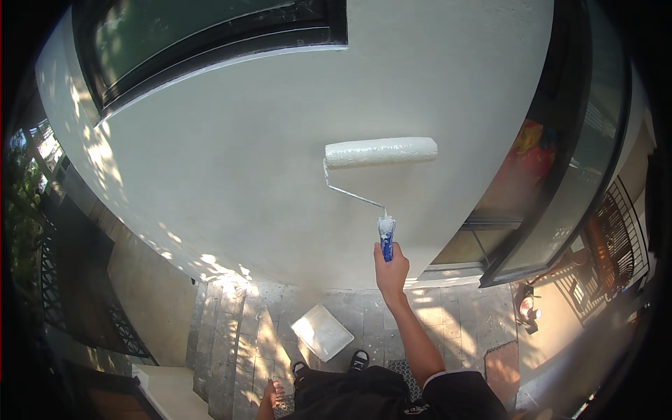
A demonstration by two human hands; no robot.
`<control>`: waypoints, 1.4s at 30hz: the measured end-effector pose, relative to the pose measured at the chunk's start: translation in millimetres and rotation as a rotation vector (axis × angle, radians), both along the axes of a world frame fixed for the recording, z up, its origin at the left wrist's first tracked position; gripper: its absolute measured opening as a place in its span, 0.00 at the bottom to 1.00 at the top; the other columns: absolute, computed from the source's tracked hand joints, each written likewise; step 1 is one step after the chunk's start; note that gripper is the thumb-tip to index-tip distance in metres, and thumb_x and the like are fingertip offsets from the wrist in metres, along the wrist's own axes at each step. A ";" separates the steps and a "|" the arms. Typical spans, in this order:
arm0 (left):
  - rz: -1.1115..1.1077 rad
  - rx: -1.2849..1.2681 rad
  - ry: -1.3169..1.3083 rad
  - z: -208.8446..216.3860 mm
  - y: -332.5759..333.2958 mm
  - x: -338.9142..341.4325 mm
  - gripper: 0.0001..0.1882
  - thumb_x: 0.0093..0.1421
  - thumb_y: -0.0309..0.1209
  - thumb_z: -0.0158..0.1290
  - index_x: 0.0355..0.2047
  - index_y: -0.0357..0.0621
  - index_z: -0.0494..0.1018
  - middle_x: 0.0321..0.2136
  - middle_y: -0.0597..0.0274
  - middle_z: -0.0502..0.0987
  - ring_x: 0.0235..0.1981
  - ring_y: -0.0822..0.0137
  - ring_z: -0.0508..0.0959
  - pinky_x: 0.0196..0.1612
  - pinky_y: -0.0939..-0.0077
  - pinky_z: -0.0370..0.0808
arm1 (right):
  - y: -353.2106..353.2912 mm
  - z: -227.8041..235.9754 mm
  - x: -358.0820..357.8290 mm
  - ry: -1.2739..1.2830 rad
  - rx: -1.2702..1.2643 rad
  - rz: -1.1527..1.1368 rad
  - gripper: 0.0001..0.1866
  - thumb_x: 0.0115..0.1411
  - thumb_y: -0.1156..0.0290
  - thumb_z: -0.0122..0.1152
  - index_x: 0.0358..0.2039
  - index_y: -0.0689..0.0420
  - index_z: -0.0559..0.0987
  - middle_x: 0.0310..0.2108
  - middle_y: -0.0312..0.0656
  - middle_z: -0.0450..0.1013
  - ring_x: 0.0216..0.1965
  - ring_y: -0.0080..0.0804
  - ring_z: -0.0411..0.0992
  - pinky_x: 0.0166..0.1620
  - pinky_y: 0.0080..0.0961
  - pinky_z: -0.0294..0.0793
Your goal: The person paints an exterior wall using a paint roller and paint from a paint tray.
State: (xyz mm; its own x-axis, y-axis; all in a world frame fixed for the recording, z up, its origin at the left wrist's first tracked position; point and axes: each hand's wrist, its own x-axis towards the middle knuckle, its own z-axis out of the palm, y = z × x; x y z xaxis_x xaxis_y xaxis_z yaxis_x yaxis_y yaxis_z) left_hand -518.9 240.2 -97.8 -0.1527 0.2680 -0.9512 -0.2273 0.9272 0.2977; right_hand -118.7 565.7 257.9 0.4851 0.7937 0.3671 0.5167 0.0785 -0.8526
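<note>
Head view | right hand (392, 271) is clasping a paint roller (381, 152) by its blue handle (386, 245), before a pale wall (231, 168), contact unclear | left hand (275, 392) is hanging relaxed, partly spread | white tray (323, 332) is lying on paving (269, 297)

The roller (381, 152) I hold is white all over, its thin rod (355, 195) whitish too, while the handle (386, 245) is blue blotched with white. The wall (259, 161) before me is pale grey-white, dappled with sunlight along its left and lower left edges; the window frame (210, 61) at its upper left corner is black. The floor (374, 318) is grey, speckled pale, patched with sun and shadow; the square tray (323, 332) near its edge below the wall is whitish. My sleeve (465, 392) is black, my shoes (359, 360) black with white.
</note>
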 end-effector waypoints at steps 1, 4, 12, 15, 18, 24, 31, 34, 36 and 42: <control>0.042 -0.004 0.009 8.7 -8.1 -5.4 0.34 0.59 0.60 0.23 0.55 0.51 0.55 0.52 0.51 0.63 0.50 0.52 0.66 0.46 0.44 0.63 | 1.4 0.0 -16.2 0.009 -0.004 0.042 0.16 0.55 0.63 0.56 0.18 0.60 0.67 0.09 0.38 0.60 0.12 0.24 0.57 0.18 0.26 0.57; 0.038 -0.043 0.035 33.5 8.4 -26.6 0.34 0.59 0.60 0.23 0.54 0.51 0.57 0.52 0.50 0.62 0.52 0.51 0.64 0.46 0.43 0.63 | 8.5 -1.8 -40.0 0.071 0.029 0.033 0.16 0.55 0.63 0.56 0.18 0.60 0.67 0.09 0.38 0.60 0.11 0.24 0.58 0.18 0.26 0.57; -0.048 -0.028 0.067 31.9 30.1 -108.7 0.37 0.56 0.64 0.20 0.54 0.53 0.57 0.52 0.52 0.63 0.51 0.52 0.65 0.46 0.43 0.63 | 29.4 -6.4 -106.9 -0.019 0.055 -0.028 0.14 0.55 0.64 0.56 0.20 0.60 0.68 0.09 0.37 0.61 0.12 0.24 0.60 0.18 0.25 0.58; -0.017 0.494 -0.853 -20.5 -36.3 -218.8 0.38 0.55 0.65 0.20 0.55 0.53 0.57 0.52 0.51 0.63 0.51 0.52 0.65 0.47 0.43 0.62 | 44.1 -5.1 -172.5 0.036 0.054 0.022 0.14 0.55 0.64 0.56 0.20 0.60 0.68 0.09 0.37 0.61 0.11 0.23 0.61 0.17 0.24 0.58; -0.112 -0.107 0.031 -2.6 48.8 -230.5 0.39 0.55 0.65 0.19 0.55 0.53 0.57 0.51 0.50 0.64 0.50 0.51 0.66 0.47 0.42 0.62 | 60.1 -31.6 -186.4 0.015 0.033 -0.081 0.14 0.55 0.64 0.56 0.19 0.60 0.68 0.09 0.36 0.61 0.10 0.22 0.60 0.17 0.23 0.58; -0.105 0.047 0.075 28.7 81.3 -326.6 0.39 0.56 0.64 0.19 0.55 0.51 0.58 0.49 0.50 0.66 0.49 0.51 0.67 0.45 0.45 0.64 | 81.5 -7.4 -243.7 0.080 0.103 -0.134 0.15 0.56 0.64 0.55 0.19 0.60 0.67 0.09 0.35 0.61 0.10 0.22 0.60 0.16 0.23 0.58; -0.121 0.014 0.102 36.9 105.0 -339.3 0.39 0.57 0.63 0.20 0.53 0.48 0.59 0.48 0.50 0.66 0.47 0.53 0.68 0.44 0.47 0.66 | 102.0 19.9 -249.2 0.126 -0.046 -0.083 0.17 0.55 0.58 0.53 0.25 0.61 0.71 0.15 0.46 0.68 0.18 0.39 0.68 0.24 0.33 0.64; -0.143 -0.009 0.084 37.4 111.9 -324.2 0.37 0.57 0.63 0.20 0.54 0.50 0.59 0.47 0.50 0.66 0.46 0.53 0.69 0.44 0.47 0.66 | 121.1 13.4 -241.5 0.094 0.018 -0.099 0.17 0.56 0.57 0.53 0.24 0.61 0.70 0.15 0.46 0.67 0.17 0.39 0.67 0.23 0.33 0.63; -0.137 -0.025 0.078 39.3 107.1 -320.1 0.37 0.57 0.62 0.20 0.54 0.52 0.59 0.47 0.51 0.66 0.46 0.53 0.69 0.44 0.48 0.66 | 129.2 28.3 -240.3 0.053 0.033 -0.073 0.18 0.56 0.57 0.52 0.24 0.61 0.68 0.14 0.45 0.66 0.16 0.39 0.66 0.22 0.32 0.63; -0.139 -0.050 0.095 35.6 109.8 -308.6 0.38 0.57 0.63 0.19 0.54 0.52 0.59 0.47 0.52 0.66 0.46 0.53 0.69 0.45 0.47 0.65 | 140.5 78.1 -236.0 0.018 0.080 -0.011 0.18 0.58 0.59 0.51 0.22 0.61 0.66 0.11 0.42 0.63 0.13 0.34 0.64 0.19 0.30 0.61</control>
